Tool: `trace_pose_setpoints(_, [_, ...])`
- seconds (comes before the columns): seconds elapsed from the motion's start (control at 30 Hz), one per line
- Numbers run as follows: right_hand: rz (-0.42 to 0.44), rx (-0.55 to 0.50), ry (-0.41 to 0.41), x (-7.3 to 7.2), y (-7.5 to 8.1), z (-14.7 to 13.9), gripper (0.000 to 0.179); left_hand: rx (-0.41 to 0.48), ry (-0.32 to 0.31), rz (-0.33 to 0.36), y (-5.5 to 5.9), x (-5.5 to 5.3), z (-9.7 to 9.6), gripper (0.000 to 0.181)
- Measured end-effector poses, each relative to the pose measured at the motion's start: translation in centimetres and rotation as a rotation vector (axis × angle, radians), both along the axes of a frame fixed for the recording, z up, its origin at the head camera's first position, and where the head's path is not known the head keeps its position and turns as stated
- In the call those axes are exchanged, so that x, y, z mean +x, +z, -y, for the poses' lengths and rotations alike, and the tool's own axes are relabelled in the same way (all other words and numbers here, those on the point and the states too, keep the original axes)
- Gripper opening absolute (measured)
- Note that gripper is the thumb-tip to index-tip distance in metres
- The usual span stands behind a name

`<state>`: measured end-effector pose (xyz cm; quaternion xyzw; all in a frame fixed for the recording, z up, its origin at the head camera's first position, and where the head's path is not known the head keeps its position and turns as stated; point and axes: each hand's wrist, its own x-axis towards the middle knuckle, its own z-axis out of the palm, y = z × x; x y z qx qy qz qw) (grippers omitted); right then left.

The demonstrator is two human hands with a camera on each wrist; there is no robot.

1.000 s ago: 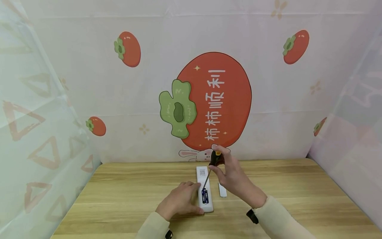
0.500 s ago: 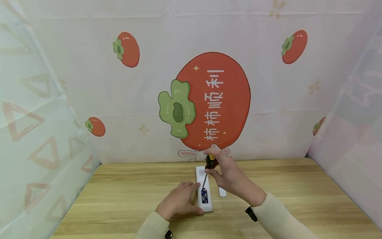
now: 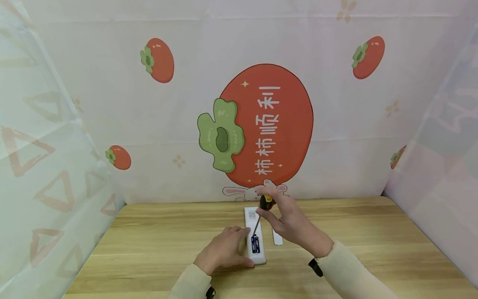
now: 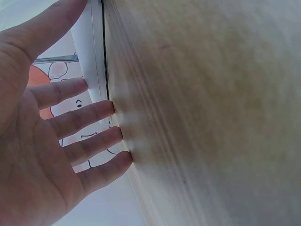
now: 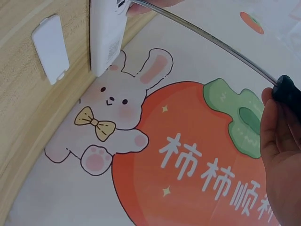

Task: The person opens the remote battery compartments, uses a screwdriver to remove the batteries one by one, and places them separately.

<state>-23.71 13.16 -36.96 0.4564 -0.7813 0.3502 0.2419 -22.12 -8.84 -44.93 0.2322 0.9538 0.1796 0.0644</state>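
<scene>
A white remote control (image 3: 259, 258) lies back up on the table, its battery compartment uncovered. Two dark blue batteries (image 3: 255, 245) sit side by side in it. My left hand (image 3: 225, 248) rests along the remote's left side, index fingertip at its edge and thumb at the near end. Its fingers look straight in the left wrist view, several fingertips touching the table. My right hand (image 3: 295, 222) holds a screwdriver (image 3: 266, 202) by its black and yellow handle, tilted, with its metal shaft (image 5: 211, 38) reaching down to the far end of the batteries.
To the right of the remote lies a white battery cover (image 3: 277, 238), partly behind my right hand in the head view. The wooden table (image 3: 157, 236) ends at a printed backdrop (image 3: 179, 104) with persimmons and a rabbit. Similar sheets hang at both sides.
The screwdriver's handle has shifted left and slightly down with my right hand, while its tip has stayed by the batteries. My left hand and the remote have stayed in place.
</scene>
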Motion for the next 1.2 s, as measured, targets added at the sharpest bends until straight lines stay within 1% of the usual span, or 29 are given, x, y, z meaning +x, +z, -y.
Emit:
trace_pose_setpoints(0.17, [-0.056,-0.001,-0.001,0.0,0.0,0.1,0.068,-0.003,0.01,0.016,0.0,-0.2,0.0,0.089])
trace_pose_setpoints(0.4, [-0.183,0.033,0.033,0.2,-0.3,0.2,0.067,0.006,0.01,0.013,0.0,-0.1,-0.1,0.089])
trace_pose_setpoints(0.63, [-0.192,0.055,0.08,0.6,-0.4,0.0,0.061,-0.001,0.009,0.005,-0.1,-0.1,-0.1,0.09])
trace_pose_setpoints(0.8, [-0.218,0.072,0.086,1.1,-0.8,-0.1,0.042,-0.007,0.001,-0.001,0.1,0.0,-0.1,0.09])
trace_pose_setpoints(0.9, [-0.226,0.081,0.087,1.3,-0.9,-0.1,0.035,-0.006,0.002,0.003,0.2,0.0,-0.2,0.089])
trace_pose_setpoints(1.07, [-0.232,0.094,0.074,1.2,-0.7,-0.1,0.034,-0.009,0.001,0.002,0.3,0.1,-0.2,0.09])
trace_pose_setpoints(1.2, [-0.216,0.114,0.06,0.9,-0.4,0.1,0.04,-0.012,0.002,0.002,0.3,0.1,-0.2,0.09])
